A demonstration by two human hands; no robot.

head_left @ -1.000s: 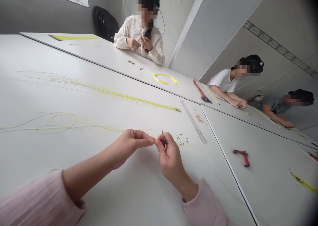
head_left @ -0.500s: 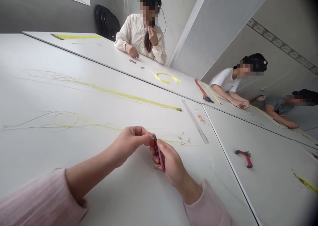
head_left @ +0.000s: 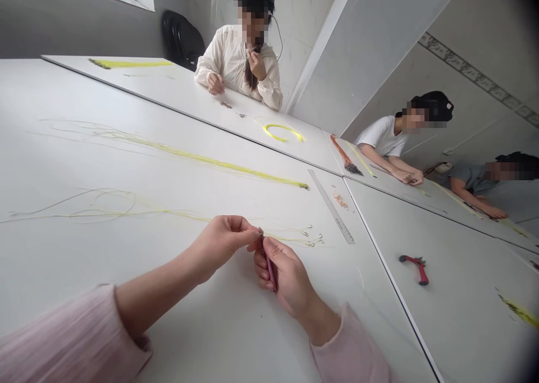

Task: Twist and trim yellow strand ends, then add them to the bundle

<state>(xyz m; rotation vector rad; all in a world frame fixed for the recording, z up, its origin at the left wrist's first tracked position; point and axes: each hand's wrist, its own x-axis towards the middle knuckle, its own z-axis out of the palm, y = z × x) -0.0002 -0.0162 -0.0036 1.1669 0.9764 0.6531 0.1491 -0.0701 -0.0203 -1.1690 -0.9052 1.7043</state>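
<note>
My left hand is closed in a pinch, fingertips at the metal tip of a small tool; what they pinch is too small to make out. My right hand is wrapped round that tool, a small pink-handled clipper, its thumb lying along it and its tip pointing up and away. Just beyond my hands several fish hooks lie on yellow lines that trail to the left. Farther back rests a long bundle of yellow line with hooks gathered at its right end.
A clear ruler lies beside small orange bits. Red-handled pliers rest on the right-hand table, past a seam. Across the table sits a person in a cream jacket; two others work at the right. A yellow coil lies opposite.
The clipper has turned slightly in my right hand, showing its edge more narrowly. My left hand has barely moved. The person opposite has drawn one hand back and lowered the other a little.
</note>
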